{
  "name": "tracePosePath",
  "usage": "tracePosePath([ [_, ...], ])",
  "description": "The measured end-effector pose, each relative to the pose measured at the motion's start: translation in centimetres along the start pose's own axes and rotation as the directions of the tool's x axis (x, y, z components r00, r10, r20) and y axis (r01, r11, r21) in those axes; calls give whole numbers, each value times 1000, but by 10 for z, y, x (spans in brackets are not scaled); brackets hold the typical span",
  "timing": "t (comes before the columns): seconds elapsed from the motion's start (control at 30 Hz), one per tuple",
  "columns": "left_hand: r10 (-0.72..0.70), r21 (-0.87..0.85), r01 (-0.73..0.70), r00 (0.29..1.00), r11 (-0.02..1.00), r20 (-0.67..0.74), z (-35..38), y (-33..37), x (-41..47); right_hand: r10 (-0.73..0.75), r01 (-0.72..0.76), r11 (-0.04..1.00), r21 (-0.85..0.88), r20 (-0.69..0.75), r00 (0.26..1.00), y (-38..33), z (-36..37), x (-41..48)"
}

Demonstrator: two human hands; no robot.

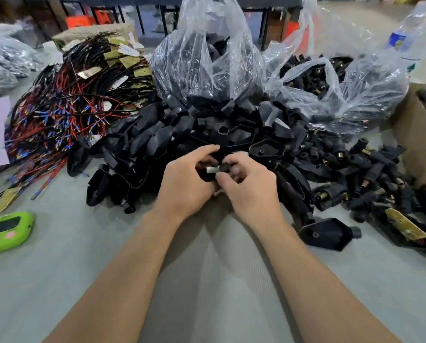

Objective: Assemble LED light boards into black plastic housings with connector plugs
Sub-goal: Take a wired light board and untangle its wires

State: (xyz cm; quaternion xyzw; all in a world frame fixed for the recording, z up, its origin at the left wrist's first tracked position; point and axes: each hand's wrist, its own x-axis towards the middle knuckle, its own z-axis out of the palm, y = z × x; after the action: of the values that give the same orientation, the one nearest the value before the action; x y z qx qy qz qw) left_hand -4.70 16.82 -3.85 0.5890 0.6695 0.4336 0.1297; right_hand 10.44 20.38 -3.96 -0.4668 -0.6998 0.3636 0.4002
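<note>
Both hands meet just in front of the heap of housings (182,134) on the counter (207,256). The left hand (184,186) and the right hand (252,191) each have their fingers (236,158) curled round one small black part (219,169), held between them just above the counter. A pale bit shows at its middle; whether that is a board or a plug's metal I cannot tell. Such a moulded shell looks light, stiff and a little slick, so it is best pinched by its rims, leaving the opening free. The wired boards (83,102), piled to the left, look thin and easily bent; better to take them by the edges, not the wires. Loose plugs (355,174) lie to the right.
</note>
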Motion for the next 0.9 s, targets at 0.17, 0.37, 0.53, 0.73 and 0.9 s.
tracePosePath([
  [0.17,-121,-344,88,990,935,-76,-3,15,-10,151,-135,970,202,-66,986,-9,5,-14],
  [0.37,-144,-859,398,917,322,371,-12,19,-11,382,-337,698,632,69,922,-21,20,-23],
  [0.53,-118,-812,430,900,394,419,-12,18,-7,342,-386,749,539,184,921,-25,15,-22],
  [0.73,-120,-758,494,861,426,494,-13,15,-4,305,-377,851,366,241,921,-32,16,-23],
  [0.9,-91,-711,400,898,578,430,-27,18,3,319,-371,904,214,240,917,-30,20,-17],
])
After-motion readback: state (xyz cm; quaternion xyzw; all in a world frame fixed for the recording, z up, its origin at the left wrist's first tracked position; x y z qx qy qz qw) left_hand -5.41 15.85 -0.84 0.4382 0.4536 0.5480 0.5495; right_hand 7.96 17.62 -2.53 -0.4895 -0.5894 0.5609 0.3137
